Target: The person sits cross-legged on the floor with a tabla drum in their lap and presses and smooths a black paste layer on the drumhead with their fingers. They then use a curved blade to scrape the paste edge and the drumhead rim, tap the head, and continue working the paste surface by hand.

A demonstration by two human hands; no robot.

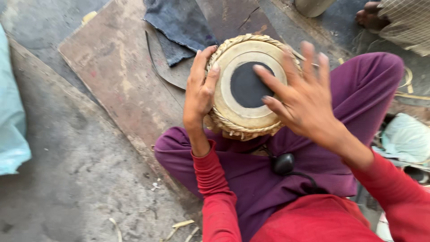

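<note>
A small hand drum (242, 114) with a pale skin, a black round patch in its middle and a braided rim rests between my crossed legs in purple trousers. My left hand (199, 89) clasps the drum's left rim, fingers pointing up along the edge. Over the drumhead my right hand (299, 96) is spread, its fingertips touching the black patch and the pale ring around it. Both sleeves are red.
A worn wooden board (116, 76) lies on the concrete floor ahead of me, with dark cloth (179, 22) and a thin curved strip on it. A pale blue bag (11, 116) sits at the left edge. Another person's foot (369, 15) shows at top right. Cloth scraps (405, 139) lie at right.
</note>
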